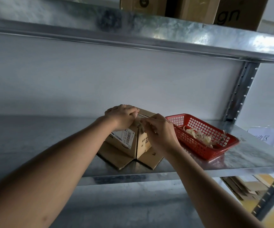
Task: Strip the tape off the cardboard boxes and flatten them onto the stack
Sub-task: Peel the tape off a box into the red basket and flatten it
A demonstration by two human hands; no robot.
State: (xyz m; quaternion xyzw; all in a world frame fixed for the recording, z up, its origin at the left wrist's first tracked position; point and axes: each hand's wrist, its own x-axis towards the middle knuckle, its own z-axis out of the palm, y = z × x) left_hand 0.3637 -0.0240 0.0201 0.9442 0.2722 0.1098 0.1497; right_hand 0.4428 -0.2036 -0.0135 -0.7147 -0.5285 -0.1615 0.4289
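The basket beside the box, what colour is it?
Red, an open plastic mesh; the basket shows best in the head view.

Small cardboard box (129, 140) sits on the metal shelf (50, 142), bottom flaps splayed flat. Left hand (122, 116) curls over the box top, holding it down. Right hand (160, 129) pinches a strip of tape (142, 126) at the top edge. Red basket (203, 150) just beside the box holds tape scraps (198, 135). More boxes (193, 9) on the shelf above; flattened cardboard (245, 186) below right.

Letters "gn" on upper-shelf carton (238, 12); barcode label (124, 137) on small box (129, 143).
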